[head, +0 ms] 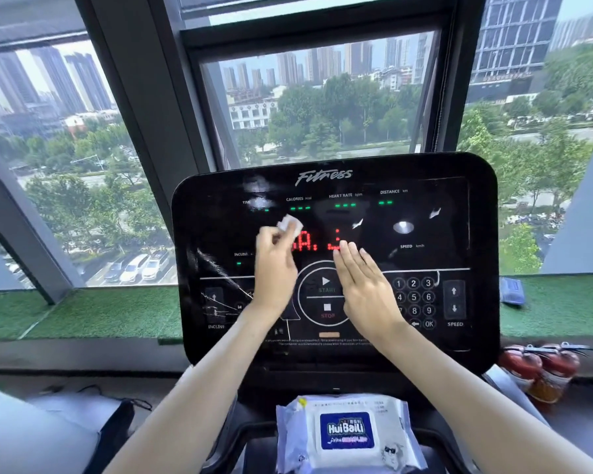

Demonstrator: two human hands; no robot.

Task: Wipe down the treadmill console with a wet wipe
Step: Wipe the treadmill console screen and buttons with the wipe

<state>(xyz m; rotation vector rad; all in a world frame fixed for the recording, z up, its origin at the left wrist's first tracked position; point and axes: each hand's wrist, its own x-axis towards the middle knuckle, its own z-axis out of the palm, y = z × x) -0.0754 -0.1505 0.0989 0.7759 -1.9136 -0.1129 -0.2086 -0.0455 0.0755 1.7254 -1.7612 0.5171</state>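
Resting nearest my view, a white soft-pack of wet wipes with a blue label [348, 434] sits below the glossy black treadmill console [336, 261]. My right hand [365, 289] lies flat, fingers spread, over the START dial. My left hand [276, 265] pinches a small crumpled white wet wipe [290, 226] against the display. Limp, damp and light, it is best bunched between fingertips.
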